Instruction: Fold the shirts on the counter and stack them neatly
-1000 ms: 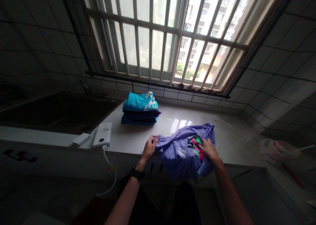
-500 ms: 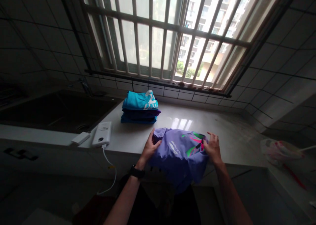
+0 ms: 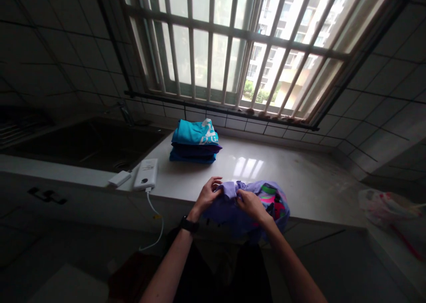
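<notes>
A lavender T-shirt (image 3: pixel 266 205) with a pink and green print lies bunched at the front edge of the white counter (image 3: pixel 299 179), part of it hanging over the edge. My left hand (image 3: pixel 207 195) pinches the cloth at its upper left. My right hand (image 3: pixel 250 203) grips a fold of the same shirt close beside it. Both hands are closed on the fabric, a few centimetres apart. A black watch is on my left wrist.
A stack of folded shirts (image 3: pixel 195 142), turquoise on top, sits further back on the counter. A white power bank (image 3: pixel 146 174) with a hanging cable and a small white block (image 3: pixel 119 178) lie at the left. A dark sink (image 3: pixel 83 143) is at the left. A plastic bag (image 3: pixel 386 205) lies at the right.
My right hand has moved left across the shirt to meet my left hand. The shirt went from spread between both hands to bunched up.
</notes>
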{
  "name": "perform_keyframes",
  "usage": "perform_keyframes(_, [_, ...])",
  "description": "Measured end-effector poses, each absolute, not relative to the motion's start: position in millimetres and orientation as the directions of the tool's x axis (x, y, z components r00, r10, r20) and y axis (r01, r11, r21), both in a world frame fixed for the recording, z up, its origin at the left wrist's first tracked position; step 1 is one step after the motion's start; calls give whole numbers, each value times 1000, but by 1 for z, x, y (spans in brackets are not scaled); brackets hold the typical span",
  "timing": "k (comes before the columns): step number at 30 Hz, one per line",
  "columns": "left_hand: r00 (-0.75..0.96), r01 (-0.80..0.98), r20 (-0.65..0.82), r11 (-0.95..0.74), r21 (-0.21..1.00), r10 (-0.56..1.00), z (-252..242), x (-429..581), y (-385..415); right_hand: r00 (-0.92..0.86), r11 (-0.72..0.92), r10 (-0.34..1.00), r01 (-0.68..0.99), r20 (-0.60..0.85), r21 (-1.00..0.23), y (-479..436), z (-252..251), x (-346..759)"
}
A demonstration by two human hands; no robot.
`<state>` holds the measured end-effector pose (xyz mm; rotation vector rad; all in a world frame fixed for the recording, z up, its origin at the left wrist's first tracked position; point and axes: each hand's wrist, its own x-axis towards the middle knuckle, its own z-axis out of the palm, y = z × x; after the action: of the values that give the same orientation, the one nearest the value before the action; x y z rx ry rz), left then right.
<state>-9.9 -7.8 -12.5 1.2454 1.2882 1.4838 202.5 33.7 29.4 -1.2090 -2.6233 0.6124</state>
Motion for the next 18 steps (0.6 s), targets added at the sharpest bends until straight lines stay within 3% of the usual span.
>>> perform_keyframes(3, [-216, 23, 175, -175, 984, 961, -14, -9, -7, -775, 553, 616, 554, -143, -622, 29, 44, 209])
perform_keyframes(5, [-228, 28, 174, -172, 985, 958, -16, -9, -6, -795, 411, 595, 431, -122, -803, 29, 50, 215])
perform_keyframes(6, [-232, 24, 170, -169, 985, 958, -17, -8, -5, -741, 304, 667, 366, -77, -880, 32, 52, 217])
perform_keyframes(8, [-218, 7, 163, -166, 986, 962, -17, -8, -4, -463, 118, 886, 155, 33, -981, 39, 53, 221])
perform_keyframes(11, [-137, 34, 170, -167, 985, 976, -14, -7, -6, -4, 84, 996, -224, 87, -971, 56, 49, 226])
perform_keyframes(13, [-55, 110, 176, -169, 979, 983, -10, -6, -9, 54, 69, 997, -325, 55, -943, 65, 43, 230])
perform_keyframes(18, [114, 411, 226, -253, 876, 967, 2, 0, -15, 172, 24, 984, -341, -37, -940, 76, 19, 233])
